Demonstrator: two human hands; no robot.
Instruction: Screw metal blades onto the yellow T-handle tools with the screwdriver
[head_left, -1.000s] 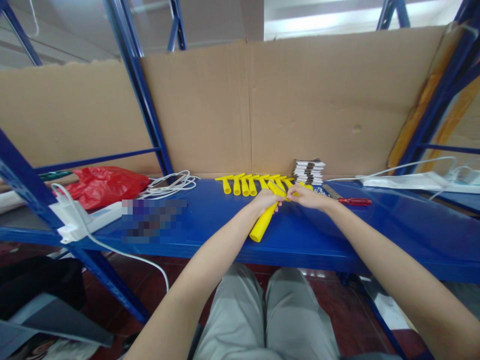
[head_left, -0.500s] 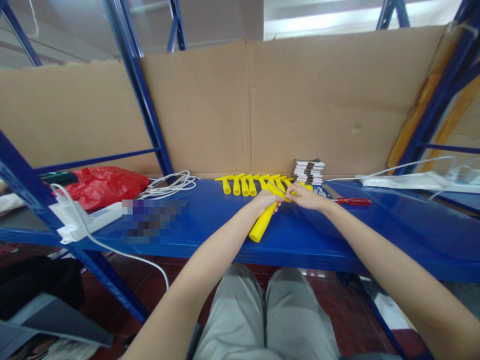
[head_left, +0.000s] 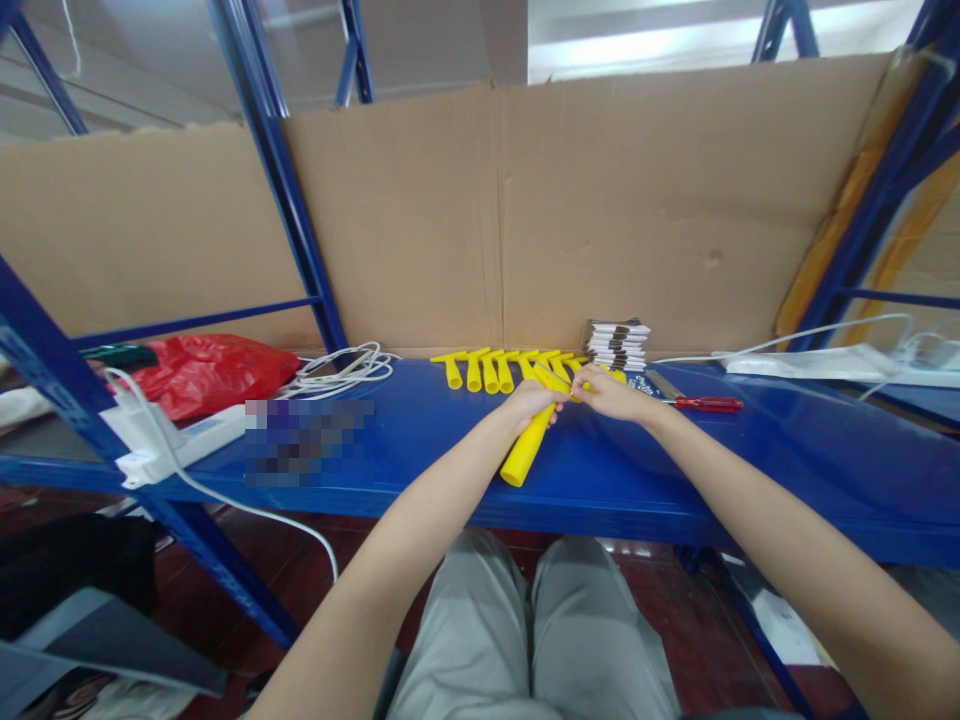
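Observation:
My left hand is wrapped round a yellow tube-shaped handle, whose open round end points toward me over the front of the shelf. Close by on its right, my right hand is pinched at the far end of the same yellow piece. A thin metal rod slants between the two hands, its near end at my right fingertips; its exact kind is too small to make out. Behind the hands, several like yellow handles lie in a row, partly hidden by my hands.
A stack of small white-and-brown boxes or booklets stands behind my right hand. A red-handled screwdriver lies to the right. Leftward are a white power strip, coiled white cable and red plastic bag. Cardboard walls the back.
Both hands stay almost in place, with only a very slight shift of the yellow handle and my right fingers. Nothing has been let go.

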